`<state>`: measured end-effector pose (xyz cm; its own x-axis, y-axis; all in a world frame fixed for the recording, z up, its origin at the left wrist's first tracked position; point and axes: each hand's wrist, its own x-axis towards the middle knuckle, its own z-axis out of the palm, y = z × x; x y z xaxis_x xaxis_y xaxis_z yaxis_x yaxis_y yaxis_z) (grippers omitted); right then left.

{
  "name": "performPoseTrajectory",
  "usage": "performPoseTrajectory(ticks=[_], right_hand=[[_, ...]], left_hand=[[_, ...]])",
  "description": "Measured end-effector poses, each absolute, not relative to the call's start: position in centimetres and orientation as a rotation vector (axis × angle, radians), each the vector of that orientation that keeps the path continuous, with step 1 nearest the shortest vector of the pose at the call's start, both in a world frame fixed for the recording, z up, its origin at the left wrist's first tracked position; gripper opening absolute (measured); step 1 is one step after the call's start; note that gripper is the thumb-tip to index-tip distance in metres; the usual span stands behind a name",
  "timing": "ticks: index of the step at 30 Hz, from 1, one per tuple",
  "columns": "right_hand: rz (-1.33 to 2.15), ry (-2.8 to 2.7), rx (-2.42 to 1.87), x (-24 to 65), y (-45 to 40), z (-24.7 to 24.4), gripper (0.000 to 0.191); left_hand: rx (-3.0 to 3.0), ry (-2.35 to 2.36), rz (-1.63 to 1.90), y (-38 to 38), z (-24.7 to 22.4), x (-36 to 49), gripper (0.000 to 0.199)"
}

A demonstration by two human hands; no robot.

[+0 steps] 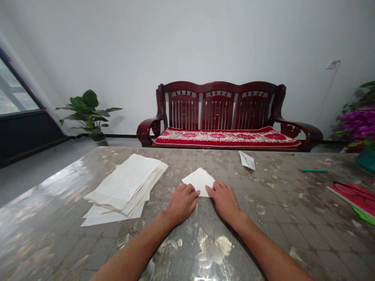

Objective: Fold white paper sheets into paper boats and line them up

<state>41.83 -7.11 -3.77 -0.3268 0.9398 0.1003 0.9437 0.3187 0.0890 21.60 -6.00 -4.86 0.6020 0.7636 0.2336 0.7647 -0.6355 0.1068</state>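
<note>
Tabletop (281, 222) glossy, patterned | wooden sofa (218, 107) behind | fingers (191, 191) flat, open on folded paper (199, 180)

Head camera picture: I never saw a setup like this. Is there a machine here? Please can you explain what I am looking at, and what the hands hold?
There is no machine here. This one picture comes from a camera worn on a person's head, looking forward and down, so you see what the person sees. The two arms are the person's own: the left hand and the right hand are bare. Their fingers rest on a folded white paper, but they do not lift it.

The patterned, shiny table also holds a stack of written papers, a small folded paper, a green pen-like object and something flat and red. Behind it stands a dark red wooden bench.
</note>
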Motion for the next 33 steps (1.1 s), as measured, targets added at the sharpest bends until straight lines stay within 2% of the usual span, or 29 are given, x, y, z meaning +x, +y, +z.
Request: performPoseTrajectory(ticks=[5,8,12,15,20,25,27,29,33], right_hand=[[-0.255,-2.367,-1.920,43.1,-6.3,-4.0,0.035],[-0.239,-2.267,-1.767,43.3,-6.6,-4.3,0.034],[-0.005,-2.244,-1.477,42.5,-7.5,-5.1,0.036],[0.134,-2.279,-1.457,42.0,-7.6,-5.6,0.031],[0.084,-2.339,-1.492,42.0,-7.2,-5.5,0.025],[-0.003,-2.382,-1.533,41.9,-6.9,-5.4,0.023],[-0.002,-2.390,-1.548,41.8,-6.8,-5.4,0.024],[0.013,-2.394,-1.565,41.8,-6.8,-5.4,0.025],[0.044,-2.402,-1.587,41.8,-6.9,-5.2,0.030]], left_hand=[[-2.771,-1.359,-0.316,-7.0,-4.9,22.3,0.032],[-2.698,-1.489,-0.205,-7.8,-5.0,23.9,0.032],[-2.631,-1.689,-0.083,-8.5,-4.6,26.5,0.032],[-2.671,-1.757,-0.071,-8.7,-4.1,27.3,0.035],[-2.825,-1.531,-0.149,-7.6,-3.1,24.3,0.026],[-2.904,-1.446,0.107,-6.1,-1.8,20.3,0.056],[-2.912,-1.432,0.175,-5.9,-1.6,19.7,0.063],[-2.917,-1.405,0.172,-5.8,-1.8,19.7,0.059],[-2.914,-1.320,0.113,-5.8,-2.0,20.4,0.040]])
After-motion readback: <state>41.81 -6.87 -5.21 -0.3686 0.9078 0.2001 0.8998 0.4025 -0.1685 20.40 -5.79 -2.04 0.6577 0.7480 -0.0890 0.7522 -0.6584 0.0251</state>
